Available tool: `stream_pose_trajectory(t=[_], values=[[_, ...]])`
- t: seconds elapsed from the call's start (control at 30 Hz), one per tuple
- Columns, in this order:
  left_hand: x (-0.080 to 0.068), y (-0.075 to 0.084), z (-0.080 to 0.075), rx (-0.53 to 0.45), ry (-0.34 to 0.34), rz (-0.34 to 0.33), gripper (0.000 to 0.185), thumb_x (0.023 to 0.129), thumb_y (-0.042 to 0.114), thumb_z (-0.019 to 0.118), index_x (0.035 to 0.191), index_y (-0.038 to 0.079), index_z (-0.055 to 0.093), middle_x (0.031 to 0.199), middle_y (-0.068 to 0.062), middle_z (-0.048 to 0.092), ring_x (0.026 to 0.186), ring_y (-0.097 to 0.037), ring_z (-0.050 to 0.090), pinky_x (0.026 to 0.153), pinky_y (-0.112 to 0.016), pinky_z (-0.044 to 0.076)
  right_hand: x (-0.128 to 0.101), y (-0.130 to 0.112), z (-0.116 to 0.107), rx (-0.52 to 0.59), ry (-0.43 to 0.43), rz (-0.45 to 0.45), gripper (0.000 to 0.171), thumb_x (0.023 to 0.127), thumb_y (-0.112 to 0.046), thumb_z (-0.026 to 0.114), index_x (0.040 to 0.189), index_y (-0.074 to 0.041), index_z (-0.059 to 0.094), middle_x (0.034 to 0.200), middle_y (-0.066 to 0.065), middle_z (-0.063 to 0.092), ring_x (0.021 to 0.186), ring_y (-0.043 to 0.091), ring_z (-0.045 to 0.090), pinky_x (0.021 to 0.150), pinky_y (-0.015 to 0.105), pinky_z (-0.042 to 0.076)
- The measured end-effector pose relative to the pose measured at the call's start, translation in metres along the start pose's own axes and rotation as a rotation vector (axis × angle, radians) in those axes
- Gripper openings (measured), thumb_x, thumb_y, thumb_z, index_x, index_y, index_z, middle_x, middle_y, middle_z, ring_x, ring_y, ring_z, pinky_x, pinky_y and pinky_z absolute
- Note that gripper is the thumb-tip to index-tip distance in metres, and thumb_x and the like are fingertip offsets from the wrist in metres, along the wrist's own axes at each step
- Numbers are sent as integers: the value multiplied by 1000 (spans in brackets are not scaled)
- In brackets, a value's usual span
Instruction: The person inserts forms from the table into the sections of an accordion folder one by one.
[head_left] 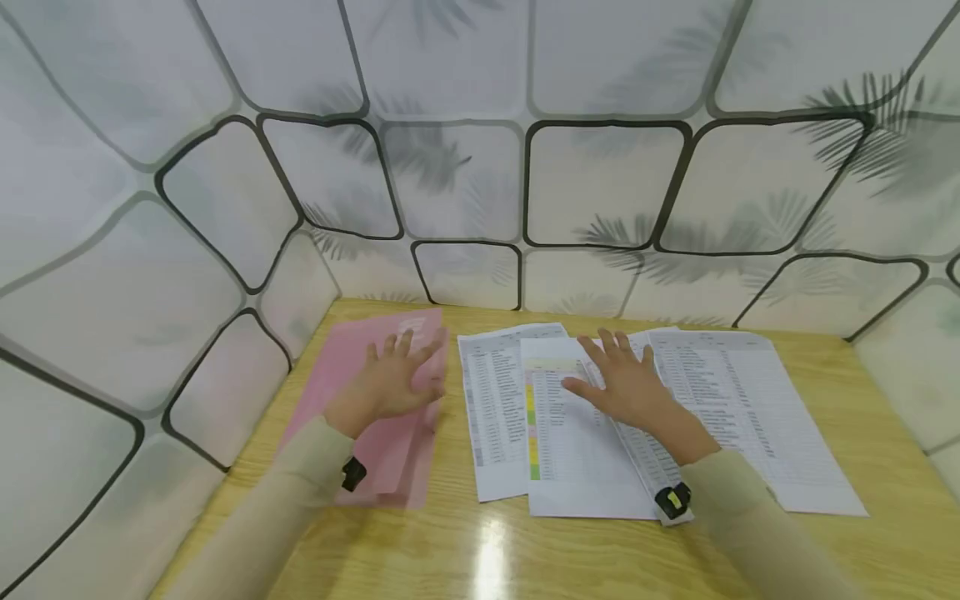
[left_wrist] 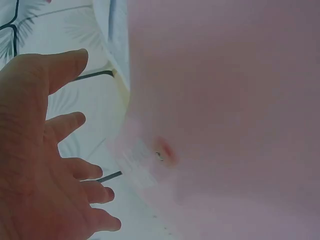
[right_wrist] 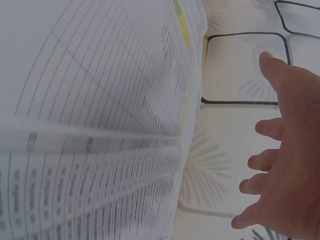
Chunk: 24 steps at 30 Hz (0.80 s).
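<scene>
My left hand (head_left: pixel 390 383) is over a pink translucent folder (head_left: pixel 393 454) on the left of the table, its fingers spread and holding nothing. In the left wrist view, that same hand (left_wrist: pixel 40 145) appears beside the folder's surface (left_wrist: pixel 230 100). Fingers also spread, my right hand (head_left: pixel 630 392) hovers above printed sheets. Beneath it are a sheet with a coloured column (head_left: pixel 573 467) and a narrow folded printed strip (head_left: pixel 645 450). Another list sheet (head_left: pixel 491 417) lies partly under the coloured one. To the right lies a wide printed sheet (head_left: pixel 742 400).
The light wooden table (head_left: pixel 420 550) meets a patterned wall (head_left: pixel 457 183) at the back and another wall (head_left: pixel 202 333) on the left. A band with a small dark device (head_left: pixel 673 500) is on the right wrist, and a similar device (head_left: pixel 353 473) is on the left.
</scene>
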<state>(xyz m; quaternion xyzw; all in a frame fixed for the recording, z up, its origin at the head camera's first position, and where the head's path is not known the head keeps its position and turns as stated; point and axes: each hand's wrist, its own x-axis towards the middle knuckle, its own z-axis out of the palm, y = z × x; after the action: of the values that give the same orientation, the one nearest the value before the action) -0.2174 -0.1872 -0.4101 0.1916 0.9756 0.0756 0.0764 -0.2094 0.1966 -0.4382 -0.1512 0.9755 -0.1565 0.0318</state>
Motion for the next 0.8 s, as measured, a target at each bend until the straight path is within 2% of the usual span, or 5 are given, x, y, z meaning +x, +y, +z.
stream_pose_trajectory(t=[0.2,0.37,0.8], values=[[-4,-2,10,-27,-19,2,75,102,55,51,166,20,35,167,-38,22,151,-64,26,114,-84,20,8,-23,16,32,2,-61,87,100,-64,56,166,-12,33,171,30,23,157,56,18,114,87,10],[-7,-4,16,-38,-27,-12,75,102,52,55,166,19,36,167,-38,22,151,-64,26,115,-83,21,14,-40,27,50,-14,-110,85,100,-62,59,165,-13,35,171,28,24,158,54,19,115,86,11],[-8,-3,25,-54,-70,-56,81,98,54,62,166,19,34,169,-37,18,152,-63,23,116,-82,19,31,-92,62,92,-168,-206,90,97,-66,60,166,-15,34,173,26,20,160,51,15,118,82,9]])
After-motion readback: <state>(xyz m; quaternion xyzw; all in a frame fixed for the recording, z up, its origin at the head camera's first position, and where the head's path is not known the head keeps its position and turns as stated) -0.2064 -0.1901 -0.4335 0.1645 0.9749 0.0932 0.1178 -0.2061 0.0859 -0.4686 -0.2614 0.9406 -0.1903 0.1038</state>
